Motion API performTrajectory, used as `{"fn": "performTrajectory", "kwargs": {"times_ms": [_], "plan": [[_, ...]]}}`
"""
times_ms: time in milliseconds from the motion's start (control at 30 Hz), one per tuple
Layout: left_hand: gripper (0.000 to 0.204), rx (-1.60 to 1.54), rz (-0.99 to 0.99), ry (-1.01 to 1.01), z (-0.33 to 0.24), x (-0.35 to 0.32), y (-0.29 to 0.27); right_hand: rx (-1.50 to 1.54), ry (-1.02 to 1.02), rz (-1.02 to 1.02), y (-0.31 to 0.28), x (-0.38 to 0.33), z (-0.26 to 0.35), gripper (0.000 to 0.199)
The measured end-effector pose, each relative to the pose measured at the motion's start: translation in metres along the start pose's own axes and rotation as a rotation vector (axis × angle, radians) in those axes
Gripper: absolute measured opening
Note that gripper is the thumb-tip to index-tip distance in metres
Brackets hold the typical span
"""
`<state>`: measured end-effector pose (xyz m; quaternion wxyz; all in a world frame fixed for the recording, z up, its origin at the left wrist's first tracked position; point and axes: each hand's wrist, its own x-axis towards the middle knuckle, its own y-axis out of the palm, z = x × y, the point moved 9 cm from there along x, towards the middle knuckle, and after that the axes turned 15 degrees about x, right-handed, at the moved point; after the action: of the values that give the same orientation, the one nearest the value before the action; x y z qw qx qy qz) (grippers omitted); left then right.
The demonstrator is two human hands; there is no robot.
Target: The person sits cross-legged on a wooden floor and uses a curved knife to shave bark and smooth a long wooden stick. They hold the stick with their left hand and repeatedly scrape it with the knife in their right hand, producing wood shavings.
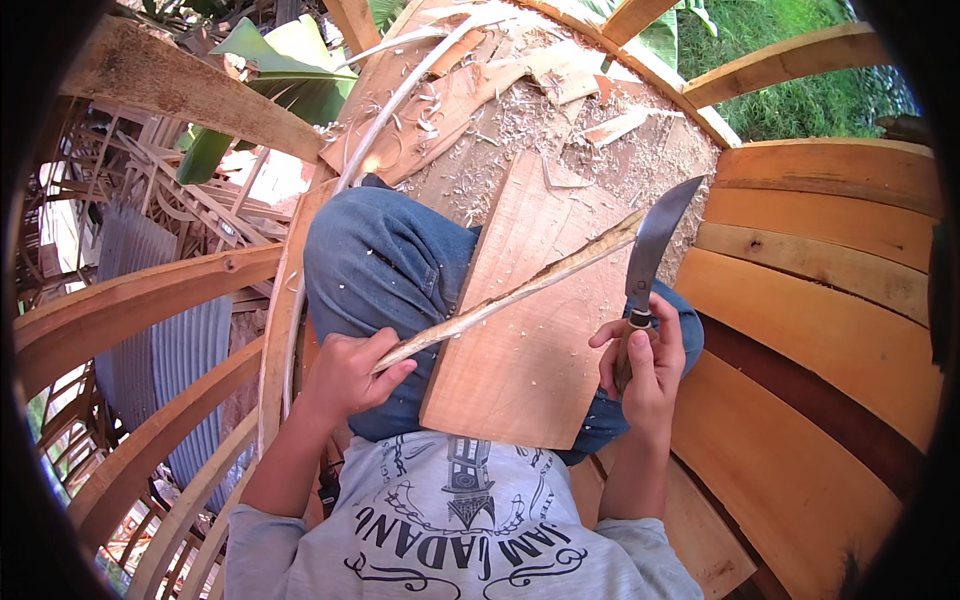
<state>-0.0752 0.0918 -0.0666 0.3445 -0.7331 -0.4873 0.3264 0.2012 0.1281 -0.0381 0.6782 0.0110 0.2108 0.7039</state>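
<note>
My left hand [352, 372] is closed around the near end of a long, thin wooden stick [520, 290]. The stick slants up to the right, pale near my hand and rough and brown toward its far end. In my right hand [650, 368] is a knife [660, 238] with a broad, curved dark blade and a wooden handle. The blade points up and away, and its lower part overlaps or lies close to the stick's far tip; whether they touch I cannot tell. Beneath the stick, a flat wooden board [530, 385] rests across my lap.
Curled wood shavings [500, 120] and loose wood pieces litter the floor ahead. Curved planks [810, 290] form a wall on my right. Bare wooden ribs [150, 290] rise on my left, with corrugated metal sheets [190, 390] beyond. Grass [800, 90] shows at the far right.
</note>
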Motion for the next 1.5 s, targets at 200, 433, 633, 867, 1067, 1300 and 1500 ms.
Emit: {"fn": "performTrajectory", "kwargs": {"times_ms": [200,433,633,867,1067,1300,1500], "plan": [[0.028,0.047,0.003,-0.011,0.002,0.001,0.003,-0.202,0.141,0.112,0.014,-0.007,-0.026,0.021],[0.029,0.031,-0.023,0.015,0.003,0.003,0.005,0.042,-0.044,0.003,0.009,-0.006,-0.007,0.023],[0.031,0.036,-0.009,0.042,0.004,0.001,0.008,-0.276,-0.068,0.016,0.0,-0.007,-0.015,0.02],[0.031,-0.012,-0.025,0.046,0.007,0.003,0.007,-0.153,-0.213,-0.061,0.005,-0.007,0.002,0.024],[0.029,-0.031,-0.018,0.011,0.009,0.004,0.007,-0.436,-0.183,-0.057,0.001,0.0,0.01,0.02],[0.031,-0.063,-0.027,0.017,0.01,0.005,0.009,-0.559,-0.209,0.078,0.025,-0.002,0.008,0.022],[0.031,-0.066,-0.027,0.02,0.013,0.005,0.009,0.071,-0.154,-0.201,-0.005,-0.006,0.013,0.029]]}}
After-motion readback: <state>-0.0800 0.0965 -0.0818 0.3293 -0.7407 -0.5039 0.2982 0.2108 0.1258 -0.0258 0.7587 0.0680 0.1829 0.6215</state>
